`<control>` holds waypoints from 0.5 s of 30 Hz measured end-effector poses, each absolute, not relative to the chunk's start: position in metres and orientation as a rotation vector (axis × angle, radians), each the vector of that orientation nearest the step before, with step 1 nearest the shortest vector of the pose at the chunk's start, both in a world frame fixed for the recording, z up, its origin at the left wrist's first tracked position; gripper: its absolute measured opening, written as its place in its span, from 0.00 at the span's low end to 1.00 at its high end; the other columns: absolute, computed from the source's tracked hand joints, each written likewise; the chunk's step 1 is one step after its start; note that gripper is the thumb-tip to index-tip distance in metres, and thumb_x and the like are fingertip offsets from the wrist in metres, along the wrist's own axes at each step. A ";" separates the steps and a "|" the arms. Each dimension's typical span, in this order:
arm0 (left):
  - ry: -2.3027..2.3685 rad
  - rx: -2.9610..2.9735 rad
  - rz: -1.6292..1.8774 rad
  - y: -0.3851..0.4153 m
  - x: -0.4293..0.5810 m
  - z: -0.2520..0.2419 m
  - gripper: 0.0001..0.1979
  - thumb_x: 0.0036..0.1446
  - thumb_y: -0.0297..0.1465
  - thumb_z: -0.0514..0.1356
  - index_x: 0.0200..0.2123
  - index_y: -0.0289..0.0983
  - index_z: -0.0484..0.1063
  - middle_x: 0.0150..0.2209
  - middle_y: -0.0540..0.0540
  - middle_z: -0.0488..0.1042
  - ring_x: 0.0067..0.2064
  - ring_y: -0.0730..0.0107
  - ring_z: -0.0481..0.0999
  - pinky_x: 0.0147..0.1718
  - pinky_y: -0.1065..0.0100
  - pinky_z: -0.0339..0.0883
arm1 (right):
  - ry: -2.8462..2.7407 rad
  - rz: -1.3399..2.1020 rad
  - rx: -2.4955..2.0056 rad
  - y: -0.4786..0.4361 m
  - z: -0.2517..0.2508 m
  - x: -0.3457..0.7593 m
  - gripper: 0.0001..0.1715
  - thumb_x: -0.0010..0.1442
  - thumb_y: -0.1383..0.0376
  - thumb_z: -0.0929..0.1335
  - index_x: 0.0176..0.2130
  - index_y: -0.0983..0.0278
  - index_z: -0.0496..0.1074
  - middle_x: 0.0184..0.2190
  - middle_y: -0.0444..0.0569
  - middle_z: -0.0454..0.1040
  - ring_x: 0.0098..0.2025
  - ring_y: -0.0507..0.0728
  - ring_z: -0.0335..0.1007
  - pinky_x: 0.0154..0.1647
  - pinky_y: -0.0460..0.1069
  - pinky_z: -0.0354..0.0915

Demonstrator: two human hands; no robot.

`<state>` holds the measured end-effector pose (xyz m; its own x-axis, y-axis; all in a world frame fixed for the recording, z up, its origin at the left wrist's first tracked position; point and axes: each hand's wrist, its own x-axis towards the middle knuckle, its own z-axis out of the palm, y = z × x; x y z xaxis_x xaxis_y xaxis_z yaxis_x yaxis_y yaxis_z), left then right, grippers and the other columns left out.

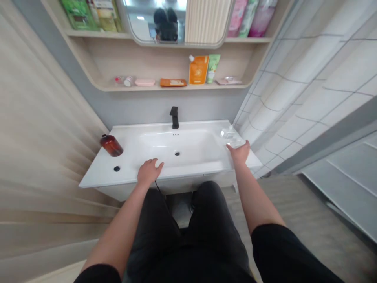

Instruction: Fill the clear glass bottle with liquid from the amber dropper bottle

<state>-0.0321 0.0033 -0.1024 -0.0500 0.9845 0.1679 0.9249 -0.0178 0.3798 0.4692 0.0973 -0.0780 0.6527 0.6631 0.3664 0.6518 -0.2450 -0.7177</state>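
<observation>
My left hand (149, 171) rests at the front rim of the white washbasin (188, 166), left of the drain, fingers apart and holding nothing. At the basin's right end, my right hand (240, 153) has its thumb and fingers on either side of a clear container (235, 142). Its exact shape is blurred and partly hidden by the hand. Just behind it is another clear, glassy-looking piece (226, 133); I cannot tell whether the two are joined. On the counter's left end an amber bottle (112, 146) appears without a cap, near a small round black piece (117, 169).
A black faucet (174, 118) stands behind the basin. Above, a wooden shelf (141, 89) carries an orange pouch (198, 70), a green tube (212, 69), a pink case (145, 82) and an orange packet (173, 82). A mirror (176, 23) hangs higher; a tiled wall (282, 114) borders the right.
</observation>
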 end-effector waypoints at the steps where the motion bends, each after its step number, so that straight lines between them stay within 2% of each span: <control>1: 2.054 2.049 0.715 0.001 -0.032 -0.101 0.25 0.74 0.47 0.59 0.61 0.37 0.81 0.59 0.31 0.83 0.63 0.38 0.81 0.64 0.45 0.73 | -1.056 -0.078 -1.895 0.092 -0.079 0.462 0.54 0.57 0.54 0.82 0.70 0.73 0.61 0.70 0.81 0.69 0.73 0.75 0.65 0.75 0.67 0.61; 2: 2.016 2.036 0.862 -0.001 -0.034 -0.099 0.23 0.73 0.45 0.60 0.60 0.37 0.81 0.58 0.32 0.83 0.63 0.40 0.81 0.65 0.46 0.73 | -1.103 -0.159 -1.832 0.086 -0.080 0.453 0.50 0.60 0.54 0.80 0.69 0.73 0.63 0.70 0.79 0.69 0.74 0.75 0.64 0.77 0.68 0.59; 4: 1.991 1.961 1.203 -0.004 -0.049 -0.088 0.19 0.72 0.42 0.62 0.58 0.39 0.80 0.58 0.35 0.83 0.62 0.44 0.81 0.67 0.47 0.72 | -1.285 -0.173 -1.700 0.075 -0.085 0.429 0.35 0.65 0.54 0.75 0.64 0.69 0.70 0.64 0.71 0.76 0.70 0.73 0.69 0.76 0.68 0.62; 6: 2.101 1.805 1.539 -0.003 -0.079 -0.070 0.19 0.71 0.41 0.64 0.59 0.38 0.77 0.58 0.35 0.81 0.63 0.46 0.79 0.68 0.45 0.71 | -1.550 0.078 -1.573 0.066 -0.093 0.400 0.21 0.67 0.56 0.72 0.56 0.63 0.76 0.57 0.62 0.82 0.62 0.69 0.78 0.70 0.65 0.70; 7: 2.195 1.711 1.670 0.000 -0.098 -0.059 0.22 0.69 0.41 0.66 0.61 0.37 0.75 0.59 0.34 0.79 0.65 0.44 0.77 0.69 0.43 0.69 | -1.658 0.249 -1.516 0.063 -0.097 0.386 0.19 0.66 0.56 0.72 0.54 0.61 0.77 0.54 0.59 0.84 0.57 0.67 0.81 0.65 0.63 0.74; 9: 2.363 1.495 1.875 0.012 -0.139 -0.037 0.32 0.65 0.41 0.71 0.66 0.34 0.69 0.65 0.31 0.74 0.71 0.42 0.71 0.73 0.39 0.63 | -1.760 0.528 -1.469 0.061 -0.102 0.359 0.20 0.65 0.56 0.73 0.55 0.58 0.78 0.52 0.55 0.86 0.54 0.65 0.84 0.57 0.60 0.79; 11: 2.416 1.388 1.887 0.031 -0.175 -0.017 0.47 0.55 0.39 0.78 0.71 0.30 0.62 0.71 0.27 0.66 0.76 0.37 0.65 0.76 0.36 0.56 | -1.824 0.673 -1.503 0.061 -0.104 0.340 0.22 0.66 0.54 0.75 0.56 0.56 0.79 0.53 0.52 0.87 0.55 0.65 0.84 0.56 0.59 0.79; 13: 2.389 1.354 1.708 0.052 -0.199 -0.004 0.57 0.48 0.39 0.82 0.72 0.26 0.57 0.73 0.23 0.63 0.77 0.32 0.62 0.75 0.36 0.57 | -1.868 0.687 -1.604 0.062 -0.103 0.330 0.21 0.68 0.52 0.75 0.57 0.55 0.80 0.55 0.51 0.87 0.58 0.66 0.84 0.60 0.60 0.78; 15: 2.386 1.260 1.502 0.069 -0.211 0.003 0.58 0.46 0.38 0.83 0.71 0.25 0.57 0.69 0.25 0.68 0.75 0.32 0.66 0.72 0.36 0.61 | -1.894 0.639 -1.712 0.061 -0.100 0.327 0.22 0.70 0.50 0.75 0.58 0.55 0.80 0.57 0.51 0.86 0.60 0.67 0.84 0.63 0.62 0.76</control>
